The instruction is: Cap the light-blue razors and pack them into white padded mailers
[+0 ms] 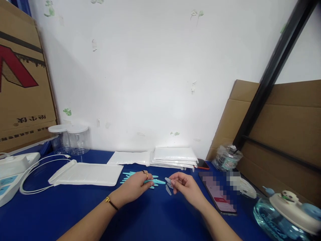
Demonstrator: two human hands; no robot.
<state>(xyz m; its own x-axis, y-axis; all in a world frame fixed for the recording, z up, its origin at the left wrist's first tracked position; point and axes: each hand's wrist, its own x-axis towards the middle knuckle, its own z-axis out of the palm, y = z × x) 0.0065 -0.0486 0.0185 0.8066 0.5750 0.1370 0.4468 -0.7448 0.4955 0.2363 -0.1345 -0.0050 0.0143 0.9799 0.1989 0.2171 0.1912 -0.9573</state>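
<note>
Blue table [72,207] is the carrying surface, far edge against the wall. White pouch [87,172] lies flat toward the left of that surface; stack of white packets [175,155] sits along the far edge, right of centre. Phone [222,195] lies angled on the right side; two lidded clear jars [78,142] stand by the far left corner. Left hand [136,187] is mid-surface: thumb and fingers nearly together, pinching one turquoise stick [159,181], its end pointing right. Right hand [185,187] is just beside: thumb and index brought close on a translucent piece [168,180], other fingers curled. Can't tell if piece and stick touch. Work looks partway, as a judgement: one stick and one piece in hand, more turquoise sticks [127,174] loose behind the left hand, toward the far edge, apparently to be handled; no finished one can be made out, count unclear. Sticks look slim, smooth, light turquoise, crossing at odd angles, partly covered by the hand. Another translucent piece [168,190] lies below the right fingertips: small, narrow, greyish, rounded ends, slanted.
</note>
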